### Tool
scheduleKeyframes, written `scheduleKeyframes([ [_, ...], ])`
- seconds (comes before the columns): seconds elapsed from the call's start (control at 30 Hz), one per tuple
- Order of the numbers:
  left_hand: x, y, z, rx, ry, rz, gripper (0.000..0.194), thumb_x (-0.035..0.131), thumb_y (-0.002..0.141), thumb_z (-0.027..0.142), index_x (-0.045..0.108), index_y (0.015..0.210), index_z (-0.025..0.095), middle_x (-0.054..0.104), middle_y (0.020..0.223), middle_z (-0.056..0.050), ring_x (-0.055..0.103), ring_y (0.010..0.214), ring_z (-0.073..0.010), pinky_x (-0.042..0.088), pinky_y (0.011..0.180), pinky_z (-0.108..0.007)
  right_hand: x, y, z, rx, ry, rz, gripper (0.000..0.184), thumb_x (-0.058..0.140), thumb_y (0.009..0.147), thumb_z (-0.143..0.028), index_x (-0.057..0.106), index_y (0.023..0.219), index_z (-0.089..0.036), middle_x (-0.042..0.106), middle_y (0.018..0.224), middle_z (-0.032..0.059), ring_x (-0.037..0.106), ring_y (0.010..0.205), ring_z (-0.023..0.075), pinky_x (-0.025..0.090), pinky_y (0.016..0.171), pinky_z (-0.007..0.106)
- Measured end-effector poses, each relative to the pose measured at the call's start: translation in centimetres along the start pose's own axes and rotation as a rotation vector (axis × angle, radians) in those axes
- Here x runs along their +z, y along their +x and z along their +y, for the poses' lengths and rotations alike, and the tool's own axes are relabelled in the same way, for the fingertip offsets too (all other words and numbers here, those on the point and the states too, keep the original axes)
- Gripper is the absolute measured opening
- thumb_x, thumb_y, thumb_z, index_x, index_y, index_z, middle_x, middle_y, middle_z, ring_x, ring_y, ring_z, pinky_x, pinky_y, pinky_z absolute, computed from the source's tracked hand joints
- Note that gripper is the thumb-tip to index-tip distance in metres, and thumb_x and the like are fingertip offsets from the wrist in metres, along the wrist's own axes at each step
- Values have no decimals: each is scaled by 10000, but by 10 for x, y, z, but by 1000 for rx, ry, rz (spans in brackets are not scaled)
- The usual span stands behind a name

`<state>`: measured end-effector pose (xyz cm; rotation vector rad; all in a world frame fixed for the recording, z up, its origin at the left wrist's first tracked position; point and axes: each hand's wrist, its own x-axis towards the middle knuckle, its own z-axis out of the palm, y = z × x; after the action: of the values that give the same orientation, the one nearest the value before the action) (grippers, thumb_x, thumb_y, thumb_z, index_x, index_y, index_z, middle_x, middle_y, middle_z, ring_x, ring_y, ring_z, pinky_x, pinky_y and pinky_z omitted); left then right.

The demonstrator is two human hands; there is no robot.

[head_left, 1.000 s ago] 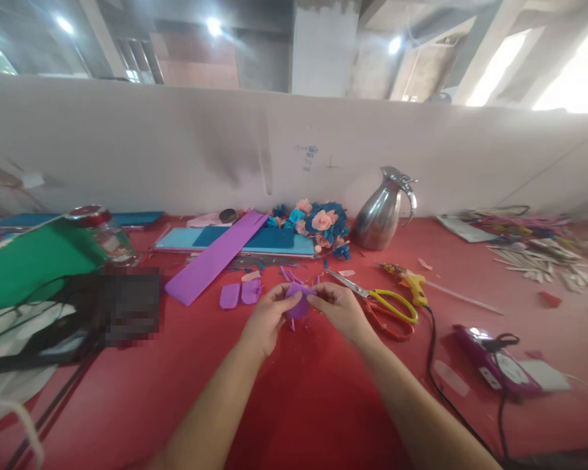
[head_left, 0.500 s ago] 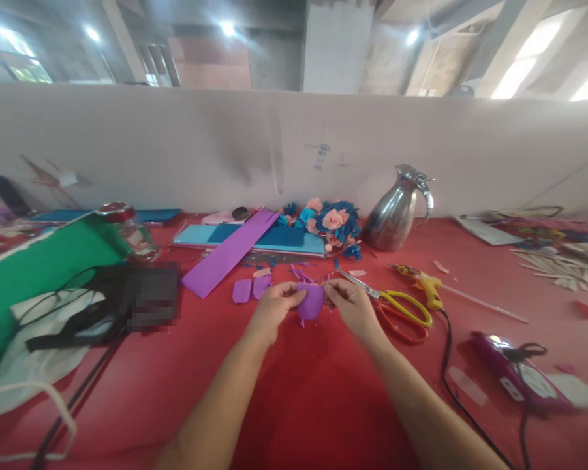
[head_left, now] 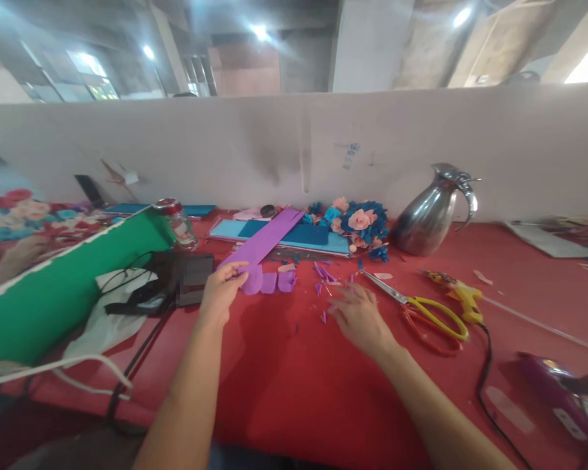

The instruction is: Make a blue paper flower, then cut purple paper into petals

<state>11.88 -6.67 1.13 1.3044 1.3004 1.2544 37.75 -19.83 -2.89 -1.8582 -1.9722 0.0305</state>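
Note:
My left hand [head_left: 221, 290] pinches a rounded purple paper petal [head_left: 252, 281] by its left edge, just below the long purple paper strip [head_left: 267, 238]. Right beside that petal, two more purple paper pieces [head_left: 269, 282] lie in a row on the red table. My right hand [head_left: 362, 318] hovers low or rests over the table with its fingers loosely stretched, and I see nothing held in it. Small purple scraps [head_left: 324, 273] are scattered near its fingertips. Scissors [head_left: 421, 310] with yellow and red handles lie open to the right of this hand.
Blue paper sheets [head_left: 318, 243], paper flowers [head_left: 365, 222] and a steel jug [head_left: 428, 215] stand along the back. At right are a yellow glue gun [head_left: 463, 297] and its cord. A green board [head_left: 78, 281] borders the left; another person's hand [head_left: 27, 251] shows beyond it.
My hands have parted. The left carried the purple petal leftward to the row of pieces; the right let go of it and now spreads over the scraps. The view has turned left.

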Motion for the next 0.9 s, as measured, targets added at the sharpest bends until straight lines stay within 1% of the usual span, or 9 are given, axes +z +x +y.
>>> scheduleKeyframes([
  [0.1,-9,4,-21,-58,-12,54,352,733,555,209,741,902,152,680,717,-30,595,694,-153,432,656,-250,3,3,14,129,-32,150,236,518,869,-202,728,975,-187,671,1076,116,505,1095,299,403,923,462],
  [0.3,-12,12,-37,-76,24,97,347,704,592,186,748,935,168,728,894,-96,638,873,-218,459,773,-302,8,3,14,-1,82,245,206,529,859,-210,725,917,-183,693,982,98,544,1011,272,425,915,438],
  [0.37,-12,13,-36,-83,28,100,339,700,597,188,749,932,168,723,912,-103,634,901,-227,455,786,-309,7,1,4,-103,136,201,219,537,867,-231,711,994,-190,687,1038,96,527,1062,273,418,937,442],
  [0.47,-11,12,-32,-84,38,110,314,685,607,179,752,914,170,715,898,-96,627,919,-223,446,797,-304,4,-4,-19,-305,197,23,298,557,879,-266,652,1161,-268,636,1205,67,472,1174,268,392,978,452],
  [0.57,-11,10,-30,-83,10,137,303,683,599,178,747,895,163,707,821,-71,629,852,-203,447,759,-288,4,-8,-35,-400,177,-113,305,582,875,-287,642,1164,-362,587,1298,10,423,1239,284,341,1008,497],
  [0.7,-13,10,-29,-79,-64,188,295,703,566,186,737,859,162,692,749,-40,617,761,-174,447,693,-264,9,-4,-25,-210,180,72,203,535,886,-241,732,934,-260,657,1168,65,474,1183,308,348,976,515],
  [0.8,-4,3,-26,-128,-152,189,309,724,542,210,724,848,162,683,730,-29,609,705,-163,448,649,-264,6,4,-11,24,335,209,240,503,876,-270,714,795,-190,703,926,98,589,972,274,432,880,445],
  [0.87,14,-7,-18,-203,-210,121,314,741,527,229,715,832,165,679,720,-27,607,669,-165,452,619,-274,1,9,-9,194,529,204,251,520,856,-353,697,805,-183,703,866,87,621,866,249,468,804,400],
  [0.9,26,-14,-12,-215,-235,31,309,747,529,237,712,828,167,682,733,-31,611,669,-167,457,616,-277,-2,11,-11,263,661,175,260,543,838,-396,692,851,-183,706,880,82,630,853,242,478,776,380],
])
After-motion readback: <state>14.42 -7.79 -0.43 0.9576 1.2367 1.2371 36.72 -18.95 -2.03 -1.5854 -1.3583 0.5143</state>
